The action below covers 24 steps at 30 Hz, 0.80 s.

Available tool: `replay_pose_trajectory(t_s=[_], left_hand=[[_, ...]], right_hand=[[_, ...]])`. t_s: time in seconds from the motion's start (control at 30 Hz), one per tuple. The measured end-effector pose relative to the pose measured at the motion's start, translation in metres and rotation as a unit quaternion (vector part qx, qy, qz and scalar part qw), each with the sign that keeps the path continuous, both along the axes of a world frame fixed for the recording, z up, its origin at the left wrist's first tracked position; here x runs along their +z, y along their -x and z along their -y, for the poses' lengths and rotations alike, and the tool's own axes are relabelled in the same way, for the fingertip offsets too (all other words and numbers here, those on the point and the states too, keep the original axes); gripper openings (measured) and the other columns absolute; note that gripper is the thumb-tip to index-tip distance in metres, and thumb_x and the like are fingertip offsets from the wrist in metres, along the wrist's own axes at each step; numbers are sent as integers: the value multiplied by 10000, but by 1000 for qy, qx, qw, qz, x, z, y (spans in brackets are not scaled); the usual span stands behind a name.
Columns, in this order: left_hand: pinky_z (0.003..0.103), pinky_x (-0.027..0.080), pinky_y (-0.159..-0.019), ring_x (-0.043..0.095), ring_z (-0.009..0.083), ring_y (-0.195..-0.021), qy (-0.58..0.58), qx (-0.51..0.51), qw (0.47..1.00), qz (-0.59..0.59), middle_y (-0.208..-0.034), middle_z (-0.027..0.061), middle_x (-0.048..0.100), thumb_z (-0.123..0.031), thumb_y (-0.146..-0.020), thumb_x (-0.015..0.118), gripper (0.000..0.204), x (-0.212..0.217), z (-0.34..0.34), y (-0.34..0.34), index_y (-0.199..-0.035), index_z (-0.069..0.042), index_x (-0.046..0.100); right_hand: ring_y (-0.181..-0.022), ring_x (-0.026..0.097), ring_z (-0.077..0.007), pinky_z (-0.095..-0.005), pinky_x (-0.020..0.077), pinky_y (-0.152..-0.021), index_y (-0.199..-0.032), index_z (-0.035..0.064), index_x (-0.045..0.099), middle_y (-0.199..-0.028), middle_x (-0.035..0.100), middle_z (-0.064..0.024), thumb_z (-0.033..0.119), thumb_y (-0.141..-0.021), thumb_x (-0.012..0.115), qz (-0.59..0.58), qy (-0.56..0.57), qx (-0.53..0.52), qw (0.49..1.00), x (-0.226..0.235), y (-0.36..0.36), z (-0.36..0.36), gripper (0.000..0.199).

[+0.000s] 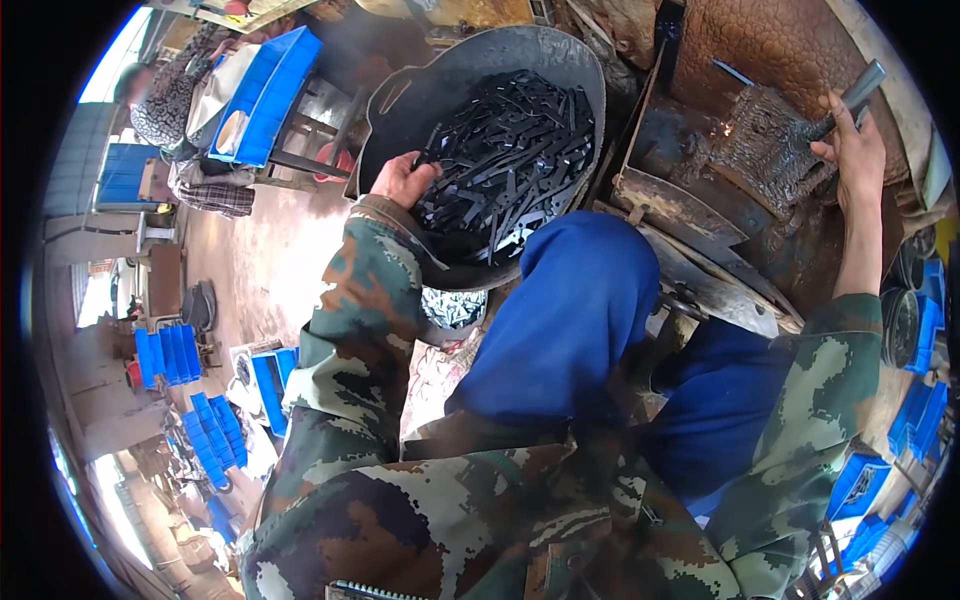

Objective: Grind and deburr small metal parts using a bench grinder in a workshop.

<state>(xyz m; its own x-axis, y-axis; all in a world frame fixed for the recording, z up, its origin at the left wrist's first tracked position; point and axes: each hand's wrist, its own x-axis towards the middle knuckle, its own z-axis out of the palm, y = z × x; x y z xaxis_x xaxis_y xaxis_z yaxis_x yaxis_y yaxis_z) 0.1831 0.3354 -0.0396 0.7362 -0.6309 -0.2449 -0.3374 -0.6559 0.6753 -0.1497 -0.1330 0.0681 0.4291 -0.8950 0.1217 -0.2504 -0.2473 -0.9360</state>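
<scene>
My left hand (pixel 400 182) is at the left rim of a large black tub (pixel 425 100), its fingers closed on a thin dark metal strip (pixel 430 145). Many similar black flat metal pieces (pixel 520 140) lie heaped in the tub, a few of them shiny. On the far right, my right hand (pixel 856 150) is wrapped round a grey metal bar handle (pixel 862 86). The handle's lower end meets a grimy, grease-caked metal block (pixel 765 145). A small bright spot shows at the block's left side. What lies under the block is hidden.
Rusty metal plates (pixel 680 205) edge the machine between the tub and my knees. Below the tub stands a container of shiny small parts (pixel 453 308). At upper left, another person (pixel 170 110) works beside a blue tray (pixel 265 95). Blue bins (pixel 215 435) stand at left and right.
</scene>
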Motion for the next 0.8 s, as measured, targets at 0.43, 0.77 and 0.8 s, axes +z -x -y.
replay_pose_trajectory(t_s=[0.43,0.77,0.8], left_hand=[[303,491,-746,608,130,-761,-33,-17,998,47,-808,51,660,-191,-811,716,265,-43,17,27,-1030,-44,693],[354,503,-779,660,216,-802,-91,-30,995,-3,-842,122,684,-272,-760,740,380,-28,28,34,-1050,-31,692],[354,503,-779,660,216,-802,-90,-31,995,-4,-842,122,684,-272,-760,740,380,-27,30,35,-1050,-31,692]], right_hand=[[-577,400,-20,-224,558,-556,-1132,58,680,-662,374,69,327,-950,662,-6,-2,-2,1000,-5,0,3,325],[-571,399,-17,-224,560,-559,-1143,56,679,-656,370,70,334,-948,665,-18,4,-5,1000,-2,-1,-1,340],[-572,400,-16,-224,560,-559,-1145,55,678,-656,371,70,334,-949,665,-20,6,-7,1000,-2,-1,-1,341]])
